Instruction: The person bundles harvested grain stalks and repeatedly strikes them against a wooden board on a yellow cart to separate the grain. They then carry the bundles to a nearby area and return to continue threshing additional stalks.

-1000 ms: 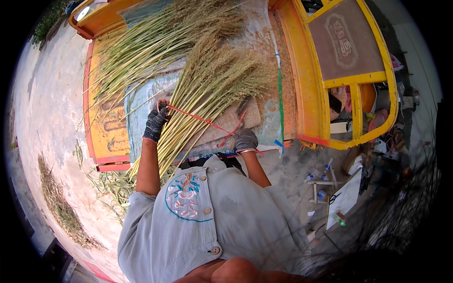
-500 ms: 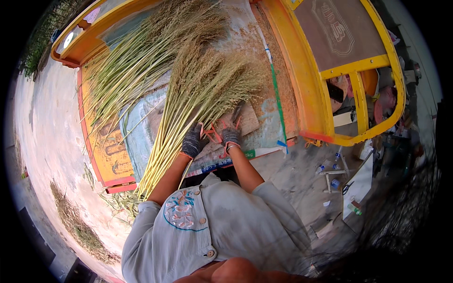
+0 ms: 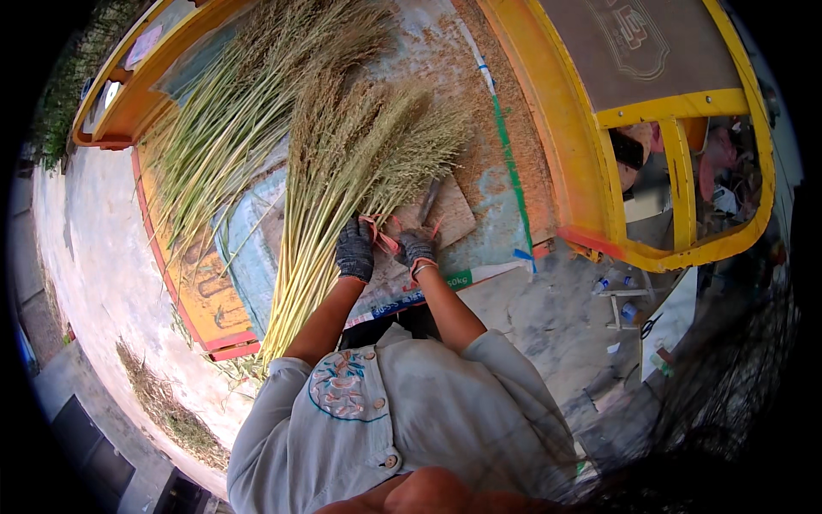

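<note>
Both gloved hands meet at the near middle of the grass bundle, which lies across the blue sheet: the left hand grips the stalks, the right hand pinches the red string. Binding well likely means keeping stalks squeezed while pulling the string taut.

An outdoor farm work yard, probably: cut grain stalks lie spread on a tarp over a concrete floor, beside a yellow cart frame, with straw litter.
</note>
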A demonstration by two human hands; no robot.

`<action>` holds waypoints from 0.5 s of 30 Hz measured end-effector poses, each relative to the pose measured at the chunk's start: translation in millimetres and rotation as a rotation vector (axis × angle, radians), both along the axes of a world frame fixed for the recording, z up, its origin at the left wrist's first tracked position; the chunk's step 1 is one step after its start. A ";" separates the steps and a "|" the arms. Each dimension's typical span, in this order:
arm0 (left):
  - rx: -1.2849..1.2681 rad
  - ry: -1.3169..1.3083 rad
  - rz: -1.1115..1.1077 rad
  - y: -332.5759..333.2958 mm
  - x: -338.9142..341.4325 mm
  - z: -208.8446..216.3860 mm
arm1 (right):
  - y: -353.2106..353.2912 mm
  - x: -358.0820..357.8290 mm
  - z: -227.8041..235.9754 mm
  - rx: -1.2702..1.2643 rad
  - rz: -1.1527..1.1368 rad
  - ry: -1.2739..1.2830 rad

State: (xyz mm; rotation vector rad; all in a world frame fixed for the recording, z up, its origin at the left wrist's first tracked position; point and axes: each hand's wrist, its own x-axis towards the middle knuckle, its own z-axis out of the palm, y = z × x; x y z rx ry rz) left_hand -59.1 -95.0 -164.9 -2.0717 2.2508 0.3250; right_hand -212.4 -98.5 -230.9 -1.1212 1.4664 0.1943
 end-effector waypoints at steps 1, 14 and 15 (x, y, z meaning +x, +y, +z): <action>0.053 0.006 0.045 -2.4 0.2 -1.0 | -0.6 -2.9 0.0 -0.001 -0.021 -0.041; 0.396 0.285 0.302 -28.7 5.7 4.0 | -12.5 28.0 -21.7 0.793 -1.388 -0.484; 0.392 0.345 0.335 -24.5 14.7 -1.0 | -23.6 30.5 -1.5 0.552 -0.746 -0.311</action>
